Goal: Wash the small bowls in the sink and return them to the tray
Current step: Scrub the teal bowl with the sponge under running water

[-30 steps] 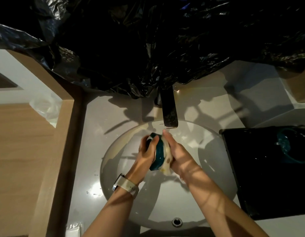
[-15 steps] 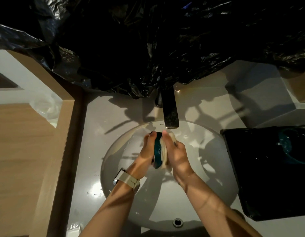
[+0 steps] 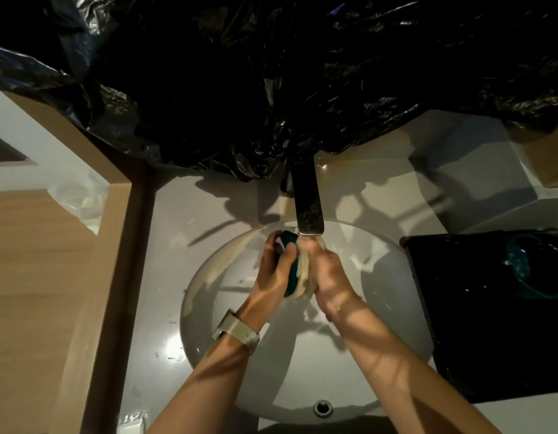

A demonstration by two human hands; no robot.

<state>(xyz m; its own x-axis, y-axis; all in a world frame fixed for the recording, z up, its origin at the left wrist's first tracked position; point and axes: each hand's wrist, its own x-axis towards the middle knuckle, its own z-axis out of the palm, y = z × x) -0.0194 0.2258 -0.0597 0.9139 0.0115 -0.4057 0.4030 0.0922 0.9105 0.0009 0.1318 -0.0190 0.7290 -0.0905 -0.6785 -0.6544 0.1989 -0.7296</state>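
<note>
under the faucet (image 3: 308,208), over the sink (image 3: 208,277), left hand (image 3: 273,272) grips a small teal bowl (image 3: 290,245) on edge w/ thumb curled on it, right hand (image 3: 329,270) presses a pale cloth (image 3: 303,274) vs it, fingers wrapped round. another teal bowl (image 3: 534,264) sits on the black tray (image 3: 459,339) at right, prob done already. this one's mid-scrub imo, still needs returning.
</note>
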